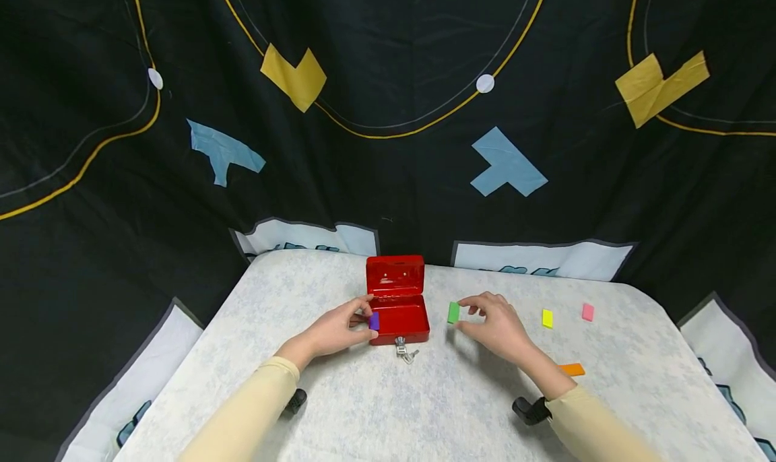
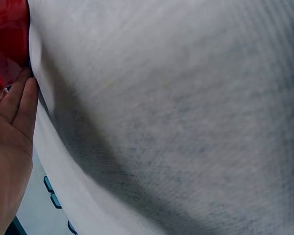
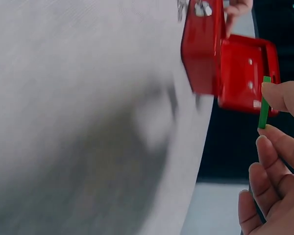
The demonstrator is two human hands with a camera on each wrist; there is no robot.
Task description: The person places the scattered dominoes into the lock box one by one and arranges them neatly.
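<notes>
L grip (image 1: 335, 328) (box (image 1: 417, 337) adj. R) pinches purple blk (image 1: 374, 321), R grip (image 1: 498, 328) green blk (image 1: 453, 312), neither yet placed; yellow blk (image 1: 547, 318), pink blk (image 1: 588, 312) & orange blk (image 1: 572, 369), R of R grip, apparently remain.

Your left hand (image 1: 330, 329) and right hand (image 1: 497, 324) flank the box (image 1: 415, 337) on the table (image 1: 364, 408).
A left-hand block (image 1: 374, 321) is in your grasp at the box's left side; a right-hand block (image 1: 453, 312), in your other hand, is to its right. The lid (image 1: 395, 273) stands behind, a padlock (image 1: 400, 346) (keys (image 1: 409, 357) just right of it) in front. Farther right lie an inner block (image 1: 547, 318) and an outermost block (image 1: 588, 312), a nearer block (image 1: 572, 369) before them. A curtain (image 1: 412, 192) hangs behind the table.
</notes>
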